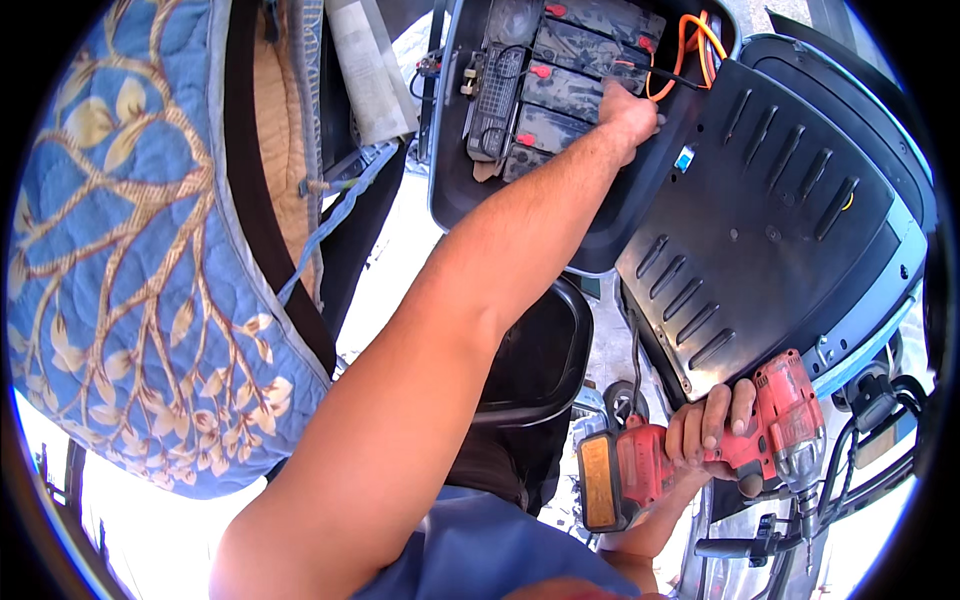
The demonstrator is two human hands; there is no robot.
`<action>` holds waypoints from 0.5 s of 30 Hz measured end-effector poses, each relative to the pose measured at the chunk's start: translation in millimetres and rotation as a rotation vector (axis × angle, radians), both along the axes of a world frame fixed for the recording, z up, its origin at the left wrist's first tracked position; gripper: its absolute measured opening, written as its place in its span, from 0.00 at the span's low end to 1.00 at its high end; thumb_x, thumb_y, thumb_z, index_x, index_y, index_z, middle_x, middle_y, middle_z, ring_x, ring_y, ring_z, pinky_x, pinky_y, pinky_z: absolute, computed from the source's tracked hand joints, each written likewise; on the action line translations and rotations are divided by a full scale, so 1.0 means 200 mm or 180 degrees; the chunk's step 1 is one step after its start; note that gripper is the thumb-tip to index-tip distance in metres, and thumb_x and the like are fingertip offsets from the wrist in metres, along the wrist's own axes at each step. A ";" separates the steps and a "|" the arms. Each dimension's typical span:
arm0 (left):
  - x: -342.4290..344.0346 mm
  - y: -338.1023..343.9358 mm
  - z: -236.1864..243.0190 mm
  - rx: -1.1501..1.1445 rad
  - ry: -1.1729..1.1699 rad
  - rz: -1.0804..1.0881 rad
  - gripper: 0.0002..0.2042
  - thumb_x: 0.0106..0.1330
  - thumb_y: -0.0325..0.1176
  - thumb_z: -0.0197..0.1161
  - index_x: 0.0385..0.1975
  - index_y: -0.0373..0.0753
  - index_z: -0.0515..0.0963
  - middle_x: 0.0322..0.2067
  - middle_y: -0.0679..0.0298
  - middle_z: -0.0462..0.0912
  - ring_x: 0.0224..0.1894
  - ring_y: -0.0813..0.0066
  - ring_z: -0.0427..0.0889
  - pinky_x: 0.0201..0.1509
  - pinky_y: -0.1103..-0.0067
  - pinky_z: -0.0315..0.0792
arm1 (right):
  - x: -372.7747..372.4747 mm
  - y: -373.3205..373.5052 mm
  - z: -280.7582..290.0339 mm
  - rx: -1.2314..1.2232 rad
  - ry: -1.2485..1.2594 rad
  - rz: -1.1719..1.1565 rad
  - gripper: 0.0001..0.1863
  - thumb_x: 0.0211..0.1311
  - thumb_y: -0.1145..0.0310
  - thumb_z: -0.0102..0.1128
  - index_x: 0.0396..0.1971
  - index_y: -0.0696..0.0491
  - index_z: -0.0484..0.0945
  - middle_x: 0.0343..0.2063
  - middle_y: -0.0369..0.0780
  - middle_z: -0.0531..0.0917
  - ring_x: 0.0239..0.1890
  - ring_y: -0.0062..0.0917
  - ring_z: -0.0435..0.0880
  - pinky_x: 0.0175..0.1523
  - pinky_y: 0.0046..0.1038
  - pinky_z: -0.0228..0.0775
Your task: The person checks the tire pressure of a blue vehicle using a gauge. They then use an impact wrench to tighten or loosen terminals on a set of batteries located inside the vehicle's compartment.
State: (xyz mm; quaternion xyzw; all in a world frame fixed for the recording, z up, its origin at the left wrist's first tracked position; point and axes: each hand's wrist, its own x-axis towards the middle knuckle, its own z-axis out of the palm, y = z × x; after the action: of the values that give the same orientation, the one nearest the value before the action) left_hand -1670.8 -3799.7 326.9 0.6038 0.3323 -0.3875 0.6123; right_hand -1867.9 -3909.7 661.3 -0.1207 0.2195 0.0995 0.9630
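My left hand (627, 115) reaches into a black box (440, 165) at the top and is closed near the right end of the dusty batteries (565, 90). Its fingertips are partly hidden, so I cannot make out what they hold. Red terminal caps (541, 72) show on the batteries, and a black cable (675, 77) runs close to the fingers. At the lower right my right hand (710, 425) is wrapped around the handle of a red cordless drill (785, 400), its bit pointing down toward me.
A black slotted metal panel (770, 210) leans right of the box. Orange cable (690, 40) loops at the box's upper right corner. A blue floral quilted cover (130, 230) fills the left. Below the box sits a black tray (545, 360); a handlebar lever (735, 548) is lower right.
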 end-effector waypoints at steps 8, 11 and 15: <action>-0.12 0.04 0.23 -0.0423 0.0087 -0.0134 0.12 0.73 0.35 0.55 0.43 0.32 0.78 0.31 0.57 0.83 0.26 0.68 0.82 0.29 0.70 0.76 | 0.00 0.00 -0.01 0.0067 -0.0061 0.0023 0.34 0.42 0.61 0.86 0.41 0.52 0.67 0.34 0.43 0.76 0.25 0.30 0.80 0.28 0.34 0.74; -0.03 -0.03 0.32 -0.0696 0.0428 0.0123 0.13 0.76 0.36 0.52 0.33 0.33 0.76 0.27 0.61 0.80 0.19 0.74 0.74 0.22 0.74 0.69 | 0.01 -0.01 0.00 0.0076 -0.0040 0.0067 0.35 0.42 0.60 0.86 0.41 0.52 0.67 0.34 0.44 0.76 0.25 0.30 0.80 0.28 0.34 0.73; -0.08 0.21 0.53 -0.0792 0.0440 -0.0885 0.17 0.75 0.38 0.55 0.25 0.34 0.78 0.19 0.64 0.77 0.22 0.75 0.77 0.27 0.76 0.70 | 0.02 0.00 0.01 -0.0007 -0.0025 0.0050 0.35 0.43 0.61 0.85 0.42 0.52 0.66 0.33 0.41 0.75 0.26 0.29 0.81 0.28 0.32 0.74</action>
State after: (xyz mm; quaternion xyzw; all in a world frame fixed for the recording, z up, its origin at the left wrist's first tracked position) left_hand -1686.4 -3757.6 433.3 0.5355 0.2366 -0.5469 0.5985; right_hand -1863.9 -3908.8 662.7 -0.1238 0.2149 0.1063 0.9629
